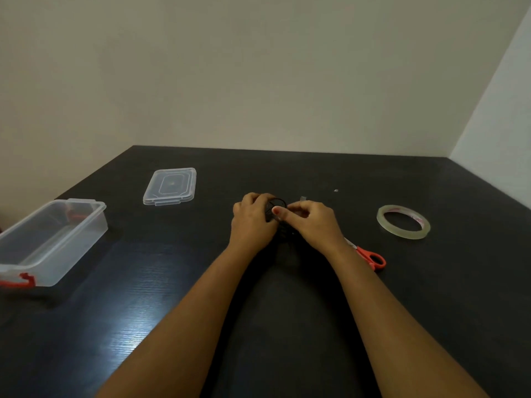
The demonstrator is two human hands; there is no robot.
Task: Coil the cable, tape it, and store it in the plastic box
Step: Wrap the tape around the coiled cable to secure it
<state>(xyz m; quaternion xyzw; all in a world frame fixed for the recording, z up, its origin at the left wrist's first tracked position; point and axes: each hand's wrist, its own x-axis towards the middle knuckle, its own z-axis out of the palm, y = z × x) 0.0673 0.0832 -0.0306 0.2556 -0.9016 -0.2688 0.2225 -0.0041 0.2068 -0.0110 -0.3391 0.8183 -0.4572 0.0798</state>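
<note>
Left hand [253, 221], right hand [313, 222]: grip on cable [278, 200]

Cable [277, 203]: black coil, held between both hands over the dark surface [431, 297].
Left hand [253, 222]: grips the coil's left side.
Right hand [313, 222]: pinches its right side.
Plastic box [86, 225]: open, far left; lid [171, 185] lying apart.
Tape roll [402, 235]: flat, at right.
Scissors [373, 259]: beside the right wrist.

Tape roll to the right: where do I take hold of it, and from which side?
The tape roll lies flat on the table, hole up. Come from above at its left wall, nearest the right hand which holds the cable: fingers inside the hole, thumb outside, probably the surest pinch.
</note>
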